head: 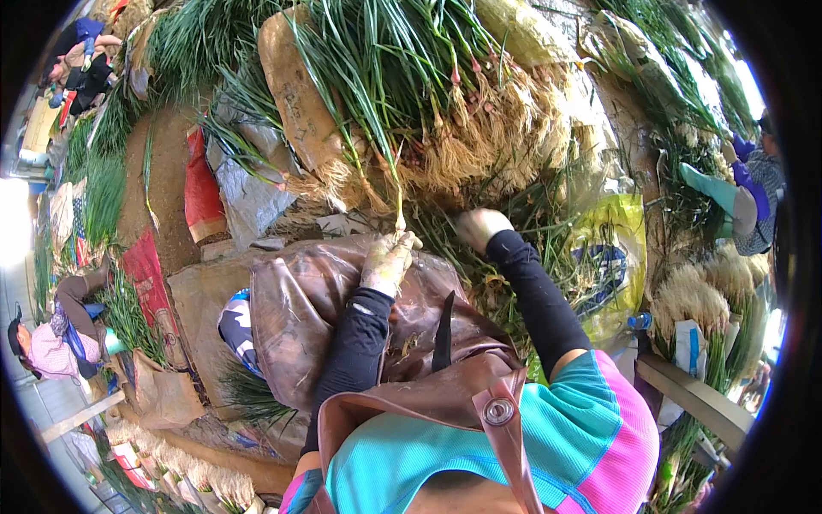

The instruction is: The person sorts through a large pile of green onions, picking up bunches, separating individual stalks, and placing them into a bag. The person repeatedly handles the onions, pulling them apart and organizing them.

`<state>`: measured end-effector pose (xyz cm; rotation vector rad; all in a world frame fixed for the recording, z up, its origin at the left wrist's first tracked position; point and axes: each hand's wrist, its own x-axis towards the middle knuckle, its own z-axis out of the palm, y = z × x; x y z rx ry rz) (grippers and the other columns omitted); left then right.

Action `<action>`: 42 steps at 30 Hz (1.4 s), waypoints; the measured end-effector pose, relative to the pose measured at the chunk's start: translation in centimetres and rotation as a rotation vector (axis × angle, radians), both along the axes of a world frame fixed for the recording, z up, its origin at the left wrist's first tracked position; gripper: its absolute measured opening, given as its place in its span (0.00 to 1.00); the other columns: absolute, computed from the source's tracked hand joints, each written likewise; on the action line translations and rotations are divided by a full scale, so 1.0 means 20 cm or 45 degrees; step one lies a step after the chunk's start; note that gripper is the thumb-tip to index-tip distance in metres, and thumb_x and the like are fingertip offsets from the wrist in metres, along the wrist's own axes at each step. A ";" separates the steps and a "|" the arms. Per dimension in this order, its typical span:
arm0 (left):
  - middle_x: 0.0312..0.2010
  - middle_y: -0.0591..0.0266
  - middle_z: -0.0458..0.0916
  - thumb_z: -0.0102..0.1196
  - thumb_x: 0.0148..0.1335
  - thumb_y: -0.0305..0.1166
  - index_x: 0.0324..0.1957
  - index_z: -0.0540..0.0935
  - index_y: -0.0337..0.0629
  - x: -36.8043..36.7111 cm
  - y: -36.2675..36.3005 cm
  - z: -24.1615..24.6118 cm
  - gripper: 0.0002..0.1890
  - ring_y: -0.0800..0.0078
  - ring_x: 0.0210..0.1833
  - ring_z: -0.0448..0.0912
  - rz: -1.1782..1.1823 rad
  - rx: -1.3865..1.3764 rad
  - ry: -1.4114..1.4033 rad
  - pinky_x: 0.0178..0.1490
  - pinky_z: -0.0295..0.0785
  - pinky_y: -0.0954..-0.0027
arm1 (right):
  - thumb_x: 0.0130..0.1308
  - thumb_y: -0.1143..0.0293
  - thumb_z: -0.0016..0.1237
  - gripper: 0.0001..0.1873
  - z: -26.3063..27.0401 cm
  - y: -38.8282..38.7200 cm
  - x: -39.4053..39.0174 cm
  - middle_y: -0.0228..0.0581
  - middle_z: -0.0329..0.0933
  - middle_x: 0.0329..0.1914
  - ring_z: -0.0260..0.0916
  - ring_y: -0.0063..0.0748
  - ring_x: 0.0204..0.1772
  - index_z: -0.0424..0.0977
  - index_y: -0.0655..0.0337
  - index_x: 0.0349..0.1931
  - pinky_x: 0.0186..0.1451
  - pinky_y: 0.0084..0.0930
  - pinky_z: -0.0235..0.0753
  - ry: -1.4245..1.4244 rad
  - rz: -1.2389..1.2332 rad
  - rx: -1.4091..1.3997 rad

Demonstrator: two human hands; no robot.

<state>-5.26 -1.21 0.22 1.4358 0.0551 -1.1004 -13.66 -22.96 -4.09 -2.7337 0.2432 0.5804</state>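
My left hand [390, 262], in a pale soiled glove, is closed around the root end of a long green allium plant [399, 202], above the brown apron [308, 308] over my lap. The plant's leaves reach up across a large heap of similar plants [392, 70] with pale, tangled roots [475, 141]. My right hand [483, 229], also gloved and blurred, is just below those roots, over loose green leaf scraps [443, 234]. Whether it holds anything cannot be made out.
A yellow plastic sack [616, 257] lies at the right among leaf scraps. Red sacking [203, 186] and grey sheeting [253, 193] are at the left. Other people sit at the far left [58, 344] and far right [758, 186]. A wooden beam [693, 398] is at my lower right.
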 end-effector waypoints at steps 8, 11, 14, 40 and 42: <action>0.19 0.57 0.75 0.50 0.63 0.51 0.36 0.78 0.37 0.00 0.01 0.00 0.22 0.64 0.19 0.71 -0.138 0.222 -0.594 0.26 0.68 0.66 | 0.57 0.57 0.49 0.12 0.20 0.24 0.44 0.41 0.75 0.20 0.76 0.44 0.26 0.73 0.56 0.24 0.30 0.38 0.74 -0.616 0.051 0.100; 0.07 0.75 0.57 0.47 0.64 0.54 0.27 0.73 0.45 0.01 0.04 0.03 0.22 0.85 0.06 0.50 0.100 -0.218 0.173 0.11 0.45 0.78 | 0.59 0.58 0.50 0.12 0.08 0.13 0.40 0.36 0.72 0.15 0.73 0.37 0.20 0.73 0.53 0.22 0.24 0.31 0.73 -0.826 -0.146 -0.136; 0.08 0.73 0.59 0.46 0.65 0.53 0.30 0.74 0.43 0.02 0.05 0.04 0.22 0.82 0.07 0.53 0.176 -0.289 0.246 0.11 0.49 0.77 | 0.58 0.64 0.48 0.08 -0.04 0.03 0.20 0.37 0.78 0.24 0.77 0.38 0.28 0.77 0.54 0.25 0.31 0.32 0.77 -0.370 -0.376 -0.191; 0.27 0.63 0.75 0.46 0.67 0.41 0.38 0.75 0.43 0.14 0.08 0.02 0.13 0.72 0.22 0.71 0.529 -0.635 0.304 0.28 0.72 0.65 | 0.60 0.62 0.51 0.15 0.03 0.20 0.12 0.44 0.79 0.35 0.76 0.39 0.37 0.77 0.64 0.40 0.42 0.28 0.75 -0.212 -0.777 0.330; 0.36 0.59 0.77 0.50 0.65 0.41 0.37 0.75 0.40 0.14 0.08 0.03 0.13 0.71 0.24 0.73 0.430 -0.662 0.314 0.29 0.72 0.65 | 0.62 0.57 0.45 0.18 -0.06 0.17 0.11 0.48 0.78 0.38 0.77 0.42 0.40 0.77 0.61 0.41 0.44 0.36 0.76 0.479 0.227 0.057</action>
